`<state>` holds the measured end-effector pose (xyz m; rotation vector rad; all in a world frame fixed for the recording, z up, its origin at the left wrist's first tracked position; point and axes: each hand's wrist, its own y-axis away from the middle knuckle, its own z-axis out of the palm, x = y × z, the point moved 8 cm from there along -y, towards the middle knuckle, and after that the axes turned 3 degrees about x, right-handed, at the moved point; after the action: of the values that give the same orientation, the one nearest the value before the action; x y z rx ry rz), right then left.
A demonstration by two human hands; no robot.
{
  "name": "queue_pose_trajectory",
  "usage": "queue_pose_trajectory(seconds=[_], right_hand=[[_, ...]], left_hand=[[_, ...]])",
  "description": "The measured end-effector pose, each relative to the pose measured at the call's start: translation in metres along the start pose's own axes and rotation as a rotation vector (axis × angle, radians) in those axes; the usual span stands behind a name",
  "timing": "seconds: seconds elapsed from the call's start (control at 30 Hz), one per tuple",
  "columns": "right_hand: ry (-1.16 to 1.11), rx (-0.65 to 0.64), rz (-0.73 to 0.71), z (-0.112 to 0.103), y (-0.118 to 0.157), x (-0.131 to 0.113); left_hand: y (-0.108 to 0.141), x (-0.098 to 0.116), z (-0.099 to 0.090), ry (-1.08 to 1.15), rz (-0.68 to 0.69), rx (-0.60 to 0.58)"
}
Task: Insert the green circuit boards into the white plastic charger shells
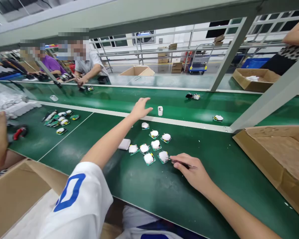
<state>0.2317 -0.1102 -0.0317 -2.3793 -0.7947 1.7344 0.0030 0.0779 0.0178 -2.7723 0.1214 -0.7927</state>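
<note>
Head view: white case (160, 111) sits just right of left fingers (145, 100).

Factory with green conveyor belt (114, 98)

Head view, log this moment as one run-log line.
left hand: open, empty, near white casing | right hand: holding thin dark tool, tip at white-topped circuit board | nearby: more white-topped boards on green table

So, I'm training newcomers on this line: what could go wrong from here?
The dark slim tool in the right grip might scratch or push the white-topped board at its tip. The left grip, open near the small white case, could knock it over.
</note>
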Motion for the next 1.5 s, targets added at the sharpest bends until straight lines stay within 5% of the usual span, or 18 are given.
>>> queue_pose_trajectory(seconds=[0.17,0.27,0.37,0.6,0.73,0.87,1.0,1.1,1.27,1.5], right_hand=[[-0.091,0.071,0.052,-0.021,0.003,-0.012],[-0.002,0.039,0.058,-0.025,-0.001,-0.015],[0.230,-0.125,0.058,-0.015,-0.004,-0.012],[0.434,-0.504,-0.003,0.028,-0.012,-0.011],[0.489,-0.555,0.012,0.042,-0.020,-0.005],[0.540,-0.514,0.041,0.033,-0.018,0.000],[0.686,-0.413,0.015,0.025,-0.009,-0.005],[0.855,-0.313,-0.003,0.027,-0.005,-0.010],[0.861,-0.330,-0.014,0.029,0.000,-0.010],[0.689,-0.379,0.040,0.014,0.002,-0.003]], left_hand=[[0.048,-0.065,-0.049,-0.036,-0.135,-0.032],[0.081,-0.087,-0.054,-0.017,-0.172,-0.098],[0.112,-0.089,-0.051,0.034,-0.132,-0.209],[0.167,-0.067,-0.034,-0.076,0.051,-0.483],[0.167,-0.047,-0.047,-0.108,0.046,-0.314],[0.163,0.011,-0.058,0.228,0.155,-0.050],[0.162,0.077,-0.030,0.511,0.270,-0.011],[0.161,0.103,-0.003,0.675,0.303,0.013],[0.165,0.099,0.026,0.979,0.258,-0.014],[0.173,0.092,0.038,1.094,0.124,-0.109]])
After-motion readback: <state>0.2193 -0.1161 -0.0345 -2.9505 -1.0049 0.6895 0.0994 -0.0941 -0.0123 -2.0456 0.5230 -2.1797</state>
